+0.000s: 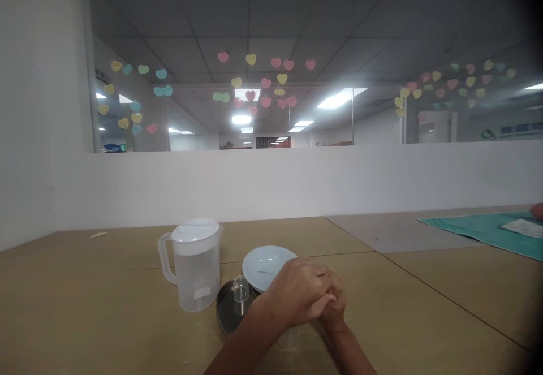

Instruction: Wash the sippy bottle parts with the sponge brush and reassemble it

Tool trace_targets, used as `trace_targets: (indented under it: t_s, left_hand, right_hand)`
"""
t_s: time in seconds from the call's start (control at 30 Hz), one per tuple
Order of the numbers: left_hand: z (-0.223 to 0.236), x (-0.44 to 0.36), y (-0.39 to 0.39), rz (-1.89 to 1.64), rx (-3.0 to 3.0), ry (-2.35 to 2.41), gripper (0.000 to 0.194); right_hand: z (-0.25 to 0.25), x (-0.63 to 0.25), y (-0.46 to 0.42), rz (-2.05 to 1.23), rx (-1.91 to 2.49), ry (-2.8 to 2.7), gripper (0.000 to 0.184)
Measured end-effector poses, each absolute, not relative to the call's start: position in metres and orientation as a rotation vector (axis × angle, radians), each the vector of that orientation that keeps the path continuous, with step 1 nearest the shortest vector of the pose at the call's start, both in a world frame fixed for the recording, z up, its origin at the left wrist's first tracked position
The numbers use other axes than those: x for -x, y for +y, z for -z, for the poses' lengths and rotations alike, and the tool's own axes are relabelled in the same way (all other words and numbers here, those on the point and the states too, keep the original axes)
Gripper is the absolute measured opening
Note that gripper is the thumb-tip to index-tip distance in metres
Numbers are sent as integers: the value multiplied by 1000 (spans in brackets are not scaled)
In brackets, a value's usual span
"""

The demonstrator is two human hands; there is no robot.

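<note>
My left hand point(297, 287) is closed and clasped against my right hand point(336, 306), which is closed too. The fingers overlap, and whatever may lie between the palms is hidden. Just behind my left hand stands a pale, shallow bowl point(250, 263) with a thin greenish strand inside. A small clear cup point(241, 289) sits on a dark round tray point(225, 314), partly covered by my left forearm. To the left of the tray is a translucent plastic pitcher point(197, 279) with a white lid and a handle.
The tan tabletop point(106, 307) has seams across it. At the right lie a teal cloth point(479, 227) and a white item point(524, 228), with part of another person's hand point(537, 211) at the frame edge. A white wall point(271, 185) with a window rises behind.
</note>
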State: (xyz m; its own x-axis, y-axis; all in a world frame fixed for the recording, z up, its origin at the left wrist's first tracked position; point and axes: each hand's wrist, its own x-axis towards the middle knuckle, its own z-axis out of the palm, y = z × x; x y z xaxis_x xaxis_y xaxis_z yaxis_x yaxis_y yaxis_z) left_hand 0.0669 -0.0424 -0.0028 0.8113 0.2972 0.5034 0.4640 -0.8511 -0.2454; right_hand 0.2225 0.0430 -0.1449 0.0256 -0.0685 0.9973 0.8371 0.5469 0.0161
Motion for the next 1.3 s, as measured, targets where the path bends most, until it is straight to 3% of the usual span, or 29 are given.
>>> trace_targets:
  t_s: [0.33,0.5,0.67,1.03,1.1,1.3]
  left_hand:
    - [-4,-40,-17,851,2923,-1161,32]
    - [-1,-24,-12,458,2995,-1490,43]
    - [9,-25,1,307,3055,-1494,33]
    - [14,-21,12,406,3237,-1370,33]
    - [18,-19,18,439,3360,-1413,42]
    - [27,-10,33,481,3617,-1425,96]
  right_hand:
    - [127,-213,30,631,1076,-1243,40]
    - [126,-205,24,608,1040,-1275,28]
    - [125,-198,18,626,865,-1465,19]
    - [123,-186,9,548,675,-1698,22]
    - [124,-187,10,547,696,-1720,20]
    - [122,-183,9,476,728,-1787,15]
